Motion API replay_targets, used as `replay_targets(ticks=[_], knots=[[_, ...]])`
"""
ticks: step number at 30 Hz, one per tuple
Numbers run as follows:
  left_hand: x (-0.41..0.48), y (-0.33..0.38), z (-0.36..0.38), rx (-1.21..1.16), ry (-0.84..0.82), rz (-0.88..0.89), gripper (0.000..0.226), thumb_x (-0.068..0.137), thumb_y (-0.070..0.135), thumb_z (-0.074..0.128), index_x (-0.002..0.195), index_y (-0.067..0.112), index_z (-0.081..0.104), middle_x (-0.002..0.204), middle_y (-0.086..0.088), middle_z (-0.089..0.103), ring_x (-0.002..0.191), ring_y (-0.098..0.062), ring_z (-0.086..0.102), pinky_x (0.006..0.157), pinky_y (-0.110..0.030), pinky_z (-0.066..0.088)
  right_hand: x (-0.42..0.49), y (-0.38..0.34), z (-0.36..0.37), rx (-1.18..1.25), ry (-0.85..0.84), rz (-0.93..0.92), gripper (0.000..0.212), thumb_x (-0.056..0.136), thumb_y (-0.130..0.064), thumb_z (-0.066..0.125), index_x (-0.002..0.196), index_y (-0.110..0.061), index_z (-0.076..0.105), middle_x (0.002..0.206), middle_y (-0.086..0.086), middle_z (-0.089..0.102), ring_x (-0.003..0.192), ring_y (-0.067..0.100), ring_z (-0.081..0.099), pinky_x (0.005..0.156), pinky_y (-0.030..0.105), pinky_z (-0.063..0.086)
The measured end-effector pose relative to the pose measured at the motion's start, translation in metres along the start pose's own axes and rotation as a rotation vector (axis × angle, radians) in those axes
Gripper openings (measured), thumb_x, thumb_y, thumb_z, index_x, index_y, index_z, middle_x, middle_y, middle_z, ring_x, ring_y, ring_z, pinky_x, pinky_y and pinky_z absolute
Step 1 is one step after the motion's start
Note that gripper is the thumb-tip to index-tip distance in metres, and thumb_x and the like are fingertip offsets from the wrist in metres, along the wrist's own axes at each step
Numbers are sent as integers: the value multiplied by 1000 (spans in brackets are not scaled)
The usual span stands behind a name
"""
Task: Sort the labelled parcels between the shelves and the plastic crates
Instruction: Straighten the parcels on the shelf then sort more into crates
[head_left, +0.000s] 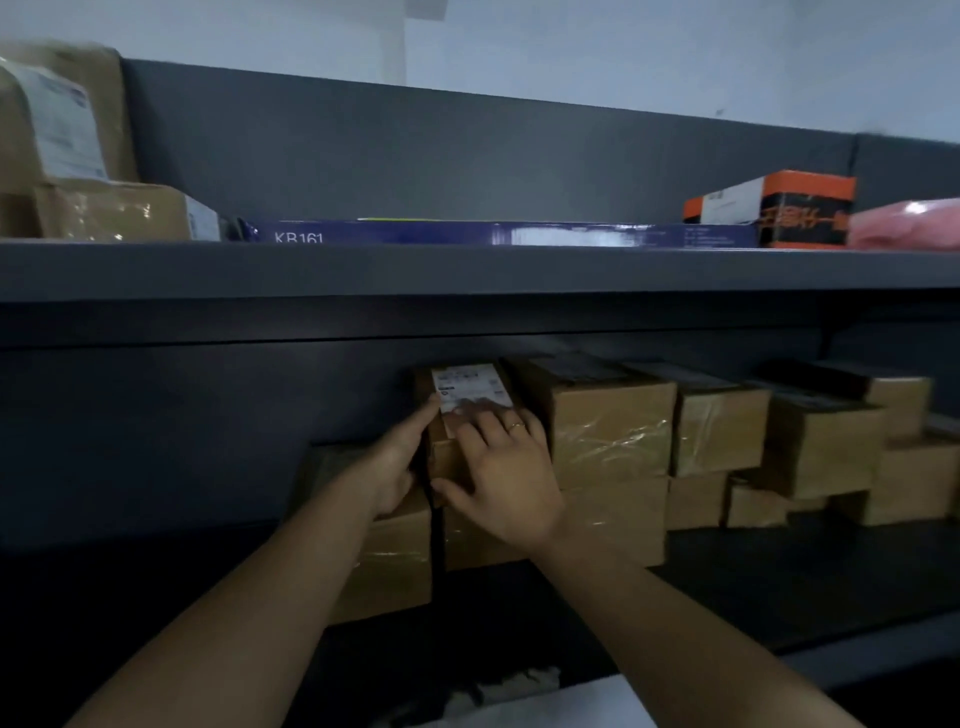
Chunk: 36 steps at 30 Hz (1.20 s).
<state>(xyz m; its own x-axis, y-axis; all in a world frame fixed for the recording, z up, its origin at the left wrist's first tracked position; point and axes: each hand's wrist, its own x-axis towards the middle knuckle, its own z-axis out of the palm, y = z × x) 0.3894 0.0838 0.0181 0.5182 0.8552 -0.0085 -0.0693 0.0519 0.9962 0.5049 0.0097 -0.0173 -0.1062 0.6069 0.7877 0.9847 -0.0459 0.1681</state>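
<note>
Lower shelf (779, 582) | labelled parcel (470, 384) lies lengthwise away from us — our left hand (395, 467) flat on its side, right hand (506, 483) clasping its top-front edge.

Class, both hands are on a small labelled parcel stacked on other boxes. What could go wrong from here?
The small parcel seems to straddle a gap between two lower boxes, so it may tip when shifted. The right hand covers part of its label, so it might be misread and missorted.
</note>
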Motion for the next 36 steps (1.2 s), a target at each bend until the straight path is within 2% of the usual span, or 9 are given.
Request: replay_targets(ticks=[5, 9, 11, 14, 16, 20, 24, 31, 36], knots=[[0, 3, 9, 21, -63, -25, 35, 85, 44, 60, 107, 17, 66, 93, -9, 71, 88, -23, 65, 69, -31, 46, -12, 1, 1, 71, 3, -28, 59, 79, -48, 55, 127, -15, 55, 133, 7, 55, 127, 26, 48, 106, 41, 35], [-4, 6, 10, -24, -59, -14, 30, 87, 39, 60, 107, 18, 64, 89, -7, 68, 81, -20, 62, 60, -29, 44, -2, 2, -14, 227, -12, 19, 52, 86, -44, 42, 123, -12, 60, 129, 11, 59, 122, 28, 53, 107, 45, 36], [-5, 7, 14, -44, -33, -33, 27, 86, 38, 62, 101, 15, 65, 83, -9, 67, 75, -22, 62, 58, -29, 45, 0, 9, -23, 132, 69, 60, 49, 89, -43, 39, 123, -14, 60, 125, 10, 61, 119, 27, 55, 109, 46, 32], [-8, 5, 21, -59, 0, -33, 23, 84, 37, 63, 91, 14, 63, 79, -8, 65, 70, -22, 60, 56, -28, 43, -3, 27, -36, -62, 239, 275, 50, 88, -48, 42, 126, -20, 57, 131, 12, 56, 127, 31, 48, 111, 51, 23], [-10, 5, 25, -73, 4, -27, 23, 83, 36, 64, 90, 14, 63, 82, -9, 66, 72, -23, 61, 58, -29, 43, -6, 42, -45, -94, 241, 454, 62, 84, -59, 46, 134, -22, 49, 143, 16, 44, 137, 35, 33, 111, 57, 18], [-10, 6, 28, -89, 25, -33, 29, 79, 38, 68, 98, 15, 64, 92, -11, 69, 80, -26, 64, 62, -32, 46, -10, 69, -51, 188, -25, 817, 102, 69, -81, 52, 151, -33, 12, 160, 7, -12, 145, 37, -9, 110, 65, 7], [-11, 6, 35, -70, 52, -17, 27, 81, 38, 66, 96, 16, 63, 91, -11, 68, 81, -25, 63, 63, -32, 47, -15, 78, -41, 387, -81, 889, 115, 58, -84, 59, 149, -40, 4, 154, 2, -32, 144, 41, -14, 107, 71, 16], [-12, 0, 42, -94, 118, -43, 28, 82, 41, 65, 96, 17, 64, 93, -11, 69, 86, -26, 63, 74, -35, 48, -10, 79, -43, 474, -96, 987, 116, 55, -77, 69, 145, -38, 8, 154, 12, -24, 143, 46, -4, 105, 69, 23], [-23, -3, 43, -128, 169, 37, 51, 75, 41, 71, 120, 20, 58, 92, -8, 73, 83, -25, 68, 61, -31, 52, -14, 81, -47, 468, -51, 958, 106, 57, -73, 71, 140, -30, 22, 154, 16, -7, 139, 48, 9, 104, 66, 28]])
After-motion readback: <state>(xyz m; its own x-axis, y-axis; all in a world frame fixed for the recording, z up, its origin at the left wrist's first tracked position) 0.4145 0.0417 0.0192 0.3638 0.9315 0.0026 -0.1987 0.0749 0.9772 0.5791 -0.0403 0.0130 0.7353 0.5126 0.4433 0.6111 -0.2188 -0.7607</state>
